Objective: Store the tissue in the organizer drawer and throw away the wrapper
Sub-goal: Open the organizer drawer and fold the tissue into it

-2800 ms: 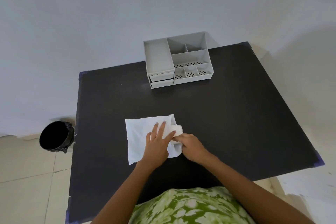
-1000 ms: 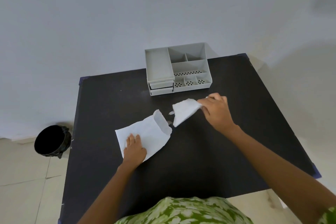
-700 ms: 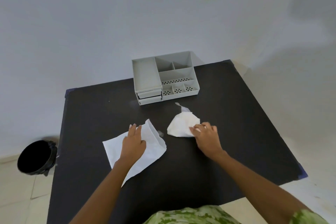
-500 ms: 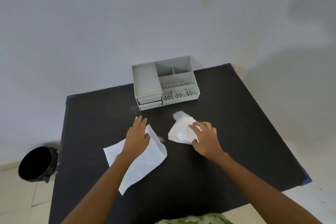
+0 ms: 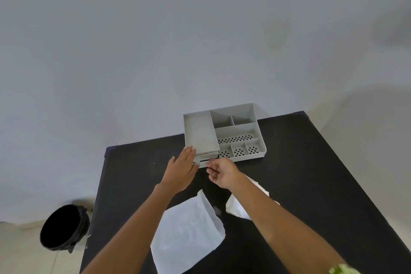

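Note:
The grey organizer [image 5: 235, 127] stands at the table's far edge, with two small drawers [image 5: 205, 163] stacked at its front left. My left hand [image 5: 182, 169] lies flat and open against the organizer's front left corner. Just to its right, my right hand [image 5: 220, 171] pinches the lower drawer's front, thumb on top and fingers curled below. The flat white wrapper [image 5: 186, 233] lies on the black table [image 5: 311, 173] between my forearms, mouth open. The crumpled white tissue [image 5: 236, 207] rests to its right, partly hidden by my right forearm.
A black waste bin [image 5: 62, 227] stands on the floor off the table's left edge. A pale wall rises right behind the organizer. The organizer's top compartments hold nothing.
Both hands have let go of the wrapper and the tissue and moved forward to the organizer's drawers. Wrapper and tissue stay where they were laid.

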